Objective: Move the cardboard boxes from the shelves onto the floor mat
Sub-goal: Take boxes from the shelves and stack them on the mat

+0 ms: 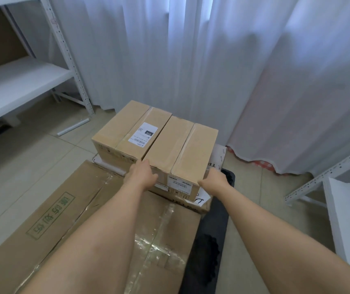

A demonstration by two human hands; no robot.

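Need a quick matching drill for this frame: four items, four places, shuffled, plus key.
Items:
1. labelled box
2. plain box
3. white roll
4. black mat

Places:
A. on tiles by the shelf leg
B. between left hand and right hand
C. under the big cartons
D. left one of the pair on top

Pairs: 1-D, 2-B, 3-A, 4-C

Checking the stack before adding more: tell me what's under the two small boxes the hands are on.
The two small boxes sit on a white-topped box showing at their right and near edges; its middle is covered. Below lies the black floor mat. Left hand and right hand touch the nearer box.
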